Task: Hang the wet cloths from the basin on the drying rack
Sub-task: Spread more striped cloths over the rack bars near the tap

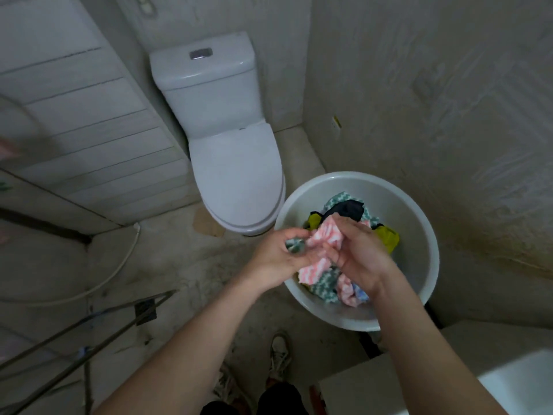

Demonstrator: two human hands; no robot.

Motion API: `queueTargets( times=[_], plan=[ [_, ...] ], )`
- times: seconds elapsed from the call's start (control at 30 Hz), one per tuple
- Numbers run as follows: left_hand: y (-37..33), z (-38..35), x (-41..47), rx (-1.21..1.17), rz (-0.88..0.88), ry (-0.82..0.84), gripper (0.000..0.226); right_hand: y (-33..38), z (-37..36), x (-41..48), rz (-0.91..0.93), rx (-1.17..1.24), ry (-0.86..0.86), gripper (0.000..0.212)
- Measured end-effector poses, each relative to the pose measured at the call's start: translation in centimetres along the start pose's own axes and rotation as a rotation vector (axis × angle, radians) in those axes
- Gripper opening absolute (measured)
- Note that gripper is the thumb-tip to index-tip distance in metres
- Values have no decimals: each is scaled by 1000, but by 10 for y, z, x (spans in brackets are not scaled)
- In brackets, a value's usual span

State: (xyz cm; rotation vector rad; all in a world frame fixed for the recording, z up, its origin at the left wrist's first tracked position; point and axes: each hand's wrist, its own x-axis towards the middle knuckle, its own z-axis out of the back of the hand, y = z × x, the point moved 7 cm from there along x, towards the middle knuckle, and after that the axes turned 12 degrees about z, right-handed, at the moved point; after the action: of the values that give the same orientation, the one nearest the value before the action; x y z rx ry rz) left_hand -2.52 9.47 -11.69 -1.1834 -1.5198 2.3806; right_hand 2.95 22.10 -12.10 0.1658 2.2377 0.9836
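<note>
Grey, stained concrete made up the bathroom floor [179, 265] beneath me, with a white toilet [233, 163] standing against the far wall, its lid down. Just to the right of the toilet sat the white basin [419, 235], round and deep, holding a heap of wet cloths: a teal zigzag cloth [326, 283], a dark navy one [347, 209], a yellow-green one [387, 238] and a pink piece low in the pile [347, 292].

Both my hands were over the near-left part of the basin. My left hand [275, 259] had its grip closed on a small teal wad of cloth [294, 245] bunched at my fingertips. My right hand [362, 253] had its grip closed on a pink-and-white striped cloth [324, 236], which was crumpled between the two hands and hung down in a fold toward the pile. I could not tell whether the teal wad and the pink cloth were one piece or two.

At the lower left, the dark metal bars of the drying rack [98, 333] slanted across the floor, well apart from the basin. A pale hose [125, 259] curved along the floor beside the rack. My shoe [279, 354] showed below, between my forearms. A white box-like surface [365, 387] sat at the lower right, near the basin.
</note>
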Motion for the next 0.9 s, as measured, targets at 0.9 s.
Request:
queueTargets(
  times=[0.9],
  plan=[
    [66, 242, -214, -372, -52, -398, 36, -68, -309, -134, 195, -610, 843, 43]
  ],
)
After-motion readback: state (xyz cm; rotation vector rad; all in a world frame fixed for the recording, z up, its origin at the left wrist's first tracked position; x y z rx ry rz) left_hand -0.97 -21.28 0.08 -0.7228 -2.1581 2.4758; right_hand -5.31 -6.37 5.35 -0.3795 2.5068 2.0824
